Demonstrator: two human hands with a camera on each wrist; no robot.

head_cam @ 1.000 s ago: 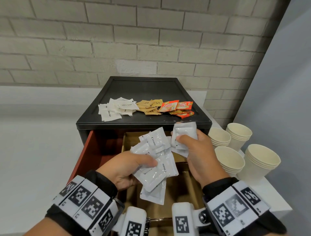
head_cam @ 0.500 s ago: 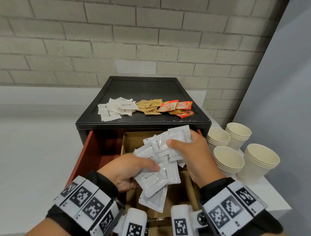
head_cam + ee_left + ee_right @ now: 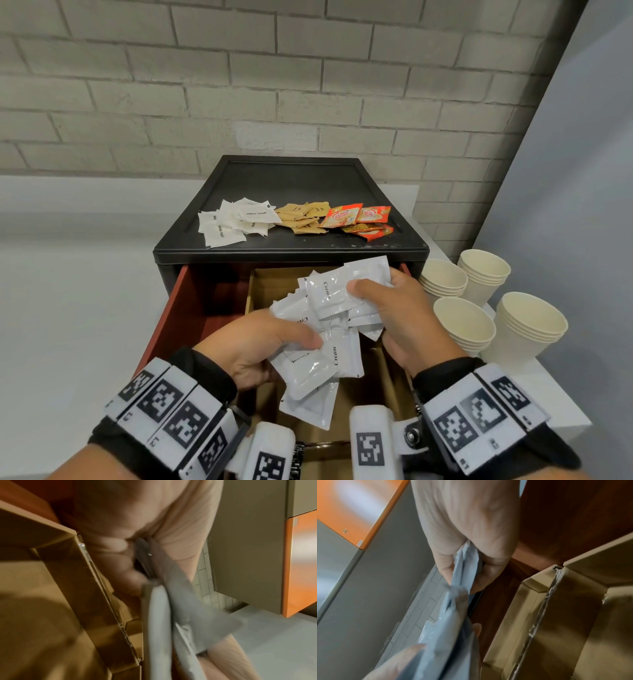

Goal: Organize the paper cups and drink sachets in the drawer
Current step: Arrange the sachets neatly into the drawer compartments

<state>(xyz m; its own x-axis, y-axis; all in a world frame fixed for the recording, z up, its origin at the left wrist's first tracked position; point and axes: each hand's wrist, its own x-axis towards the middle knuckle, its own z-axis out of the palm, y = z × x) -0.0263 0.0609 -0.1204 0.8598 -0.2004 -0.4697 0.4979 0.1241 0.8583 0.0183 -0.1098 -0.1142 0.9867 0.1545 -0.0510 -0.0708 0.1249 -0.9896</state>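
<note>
The left hand [image 3: 253, 346], low and left of centre in the head view, is curled around the lower part of a fan of white cream packets [image 3: 322, 346], thumb pressed flat on top of them. The left wrist view shows the same grip, fingers [image 3: 123, 563] folded under the packets' [image 3: 159, 615] edges. To its right, the right hand [image 3: 400, 318] pinches the upper packets of the fan, thumb on the topmost one; in the right wrist view the packets [image 3: 464, 566] sit wedged between thumb and curled fingers [image 3: 488, 566].

The packets hang over the open drawer [image 3: 178, 308] at centre frame, above a cardboard box [image 3: 253, 291] set inside it. The box's left wall leaves a strip of bare drawer floor beside it. Above the drawer, on the black cabinet top [image 3: 291, 181], lie white sugar packets [image 3: 233, 222], then brown packets [image 3: 303, 217], then orange packets [image 3: 359, 221], with open surface behind them. At the right edge, four stacks of paper cups [image 3: 479, 308] stand on the white counter [image 3: 555, 404] close to the right wrist.

Compared with a second ago, the right hand has brought its packets leftward onto the left hand's bundle, so the two groups now overlap; both hands keep their grip, and the cups and cabinet-top packets are unmoved.
</note>
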